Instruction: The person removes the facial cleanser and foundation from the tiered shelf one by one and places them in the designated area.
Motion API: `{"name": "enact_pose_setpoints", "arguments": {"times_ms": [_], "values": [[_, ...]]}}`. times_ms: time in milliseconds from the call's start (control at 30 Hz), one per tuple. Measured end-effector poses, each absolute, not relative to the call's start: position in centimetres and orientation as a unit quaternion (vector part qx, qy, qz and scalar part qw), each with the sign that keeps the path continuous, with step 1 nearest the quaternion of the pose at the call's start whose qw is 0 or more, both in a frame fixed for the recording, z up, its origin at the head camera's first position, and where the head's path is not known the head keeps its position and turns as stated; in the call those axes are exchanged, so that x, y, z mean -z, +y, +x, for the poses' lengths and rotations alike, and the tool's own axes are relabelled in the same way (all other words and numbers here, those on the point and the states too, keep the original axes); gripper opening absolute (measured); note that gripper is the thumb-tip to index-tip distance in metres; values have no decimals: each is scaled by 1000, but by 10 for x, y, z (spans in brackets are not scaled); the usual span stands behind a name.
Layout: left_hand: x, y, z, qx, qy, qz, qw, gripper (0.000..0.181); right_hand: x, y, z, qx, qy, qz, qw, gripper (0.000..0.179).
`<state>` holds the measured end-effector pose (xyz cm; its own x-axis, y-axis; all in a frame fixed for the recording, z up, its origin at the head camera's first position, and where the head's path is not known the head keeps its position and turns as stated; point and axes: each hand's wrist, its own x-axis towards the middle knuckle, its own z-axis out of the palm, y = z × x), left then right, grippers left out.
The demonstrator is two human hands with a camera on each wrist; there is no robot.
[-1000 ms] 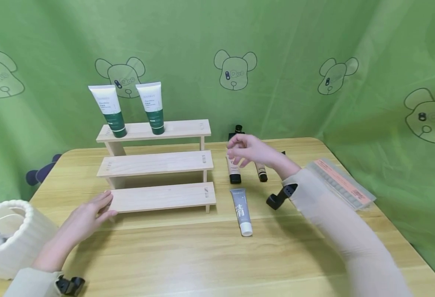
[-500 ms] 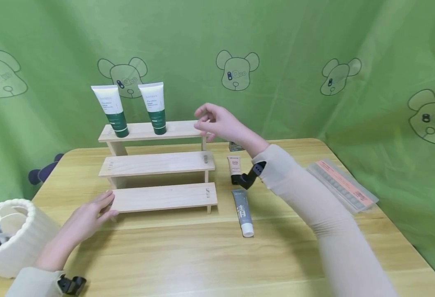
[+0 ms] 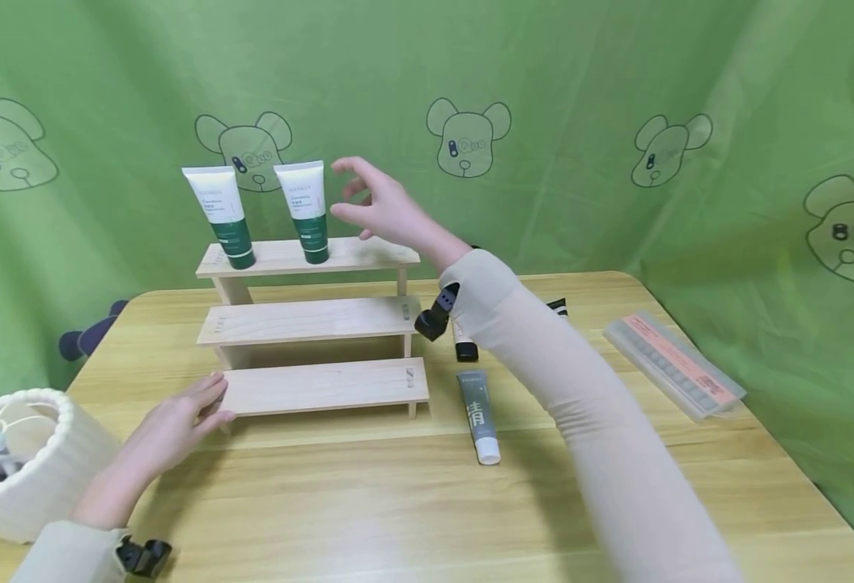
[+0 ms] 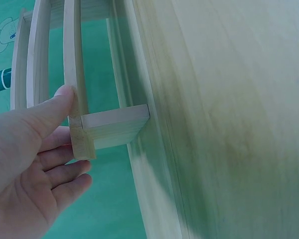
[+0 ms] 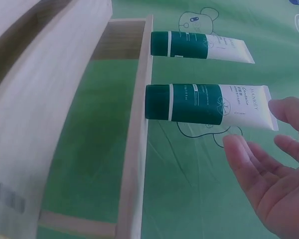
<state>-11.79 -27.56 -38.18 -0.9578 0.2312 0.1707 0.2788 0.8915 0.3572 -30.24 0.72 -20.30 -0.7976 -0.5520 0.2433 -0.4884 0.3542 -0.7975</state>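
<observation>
A three-step wooden shelf (image 3: 303, 320) stands on the table. My left hand (image 3: 172, 433) holds the left end of its lowest board, thumb on one side and fingers on the other, as the left wrist view (image 4: 35, 164) shows. On the top step, two white and green squeeze tubes stand on their caps: a left tube (image 3: 218, 214) and a right tube (image 3: 304, 212). Just right of the right tube, my right hand (image 3: 379, 201) is raised with thumb and fingers spread apart. In the right wrist view, its fingers (image 5: 286, 112) are close to that tube's white end; contact is unclear.
A grey tube (image 3: 479, 417) lies right of the shelf. Behind it, a tube with a black cap (image 3: 466, 350) is partly hidden by my right arm. A clear case (image 3: 674, 364) lies at the right. A white basket (image 3: 48, 470) holding items stands at the left.
My right hand has moved left and up, from above the tubes on the table to beside the right tube on the top step. My left hand has stayed at the lowest board.
</observation>
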Motion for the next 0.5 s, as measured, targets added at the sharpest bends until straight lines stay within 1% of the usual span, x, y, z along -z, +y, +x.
{"name": "enact_pose_setpoints", "arguments": {"times_ms": [167, 367, 500], "values": [[383, -276, -118, 191, -971, -130, 62, 55, 200, -7, -309, 471, 826, -308, 23, 63], [383, -276, -118, 193, -971, -129, 60, 55, 201, -18, -310, 469, 827, -309, 28, 62], [383, -277, -118, 193, -970, -132, 66, 55, 203, -20, -311, 477, 823, -307, 21, 58]]}}
